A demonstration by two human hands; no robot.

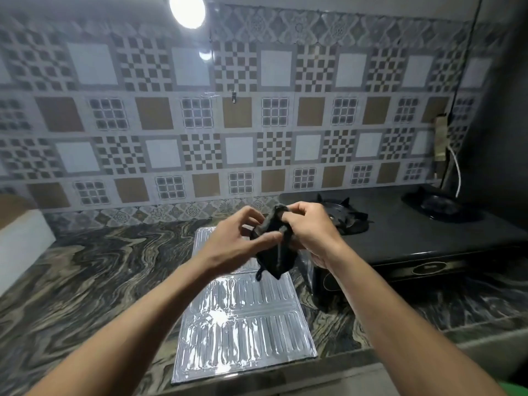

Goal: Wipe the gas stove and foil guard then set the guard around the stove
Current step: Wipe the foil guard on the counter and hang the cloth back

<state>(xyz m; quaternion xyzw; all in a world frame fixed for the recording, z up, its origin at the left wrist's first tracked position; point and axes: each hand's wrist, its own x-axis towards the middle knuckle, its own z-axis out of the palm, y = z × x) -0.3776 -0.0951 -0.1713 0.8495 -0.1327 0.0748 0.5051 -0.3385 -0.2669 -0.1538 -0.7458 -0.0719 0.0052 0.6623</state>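
Note:
A shiny ribbed foil guard (243, 324) lies folded flat on the marbled counter, left of a black two-burner gas stove (414, 230). Above the guard's far end I hold a small dark cloth (275, 252) with both hands. My left hand (237, 238) pinches its left side with thumb and fingers. My right hand (308, 227) grips its upper right part. The cloth hangs bunched between them, a small loop dangling at its lower edge. Both burners of the stove are bare, with no pot on them.
The counter (100, 275) runs along a patterned tile wall (228, 124). A white box (23, 241) stands at the far left. A power socket with a white cable (457, 172) hangs on the wall behind the stove. The counter's front edge (414, 350) runs beneath my right forearm.

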